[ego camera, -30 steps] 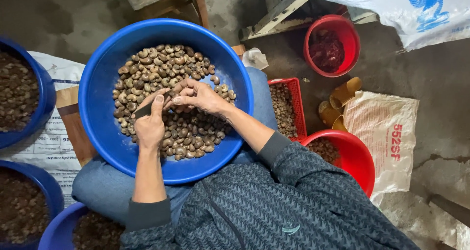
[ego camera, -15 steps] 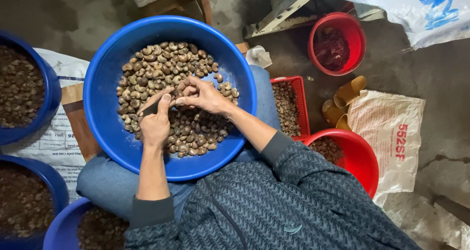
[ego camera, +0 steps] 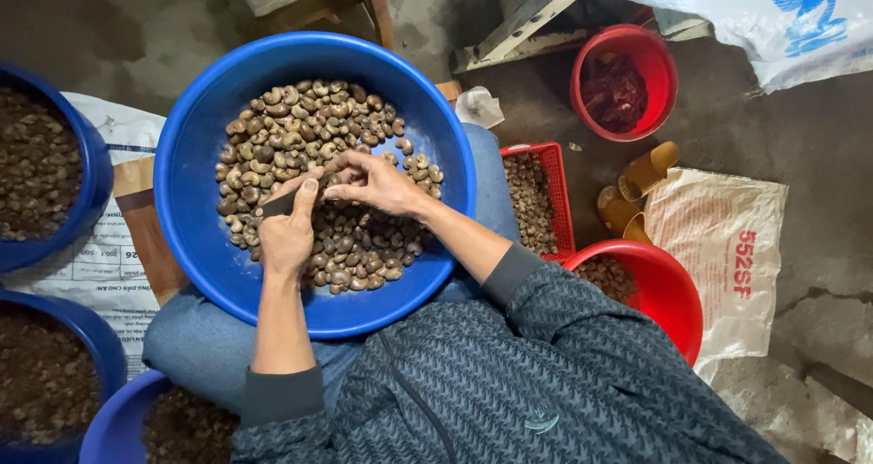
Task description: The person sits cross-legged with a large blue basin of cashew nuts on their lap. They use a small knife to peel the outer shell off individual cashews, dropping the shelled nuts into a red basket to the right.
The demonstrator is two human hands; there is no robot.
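A big blue basin [ego camera: 195, 209] rests on my lap, holding several brown cashew nuts [ego camera: 291, 128] in their shells. My left hand [ego camera: 286, 232] is closed around a small dark knife [ego camera: 275, 205], thumb stretched up along it. Over the middle of the pile, my right hand [ego camera: 377, 184] pinches one nut at its fingertips, right against the left thumb. Both hands touch each other above the nuts. The nut in the right fingers is mostly hidden.
Blue basins [ego camera: 55, 169] of dark shells stand at the left, with another [ego camera: 118, 423] at the bottom left. To the right sit a red mesh basket [ego camera: 536, 155], a red bowl [ego camera: 668, 287], a red bucket [ego camera: 627, 78], sacks [ego camera: 727, 246] and wooden boards [ego camera: 518, 28].
The hands stay together over the nuts, with only small finger shifts. The view has slid slightly, so the basin sits a little lower and to the right.
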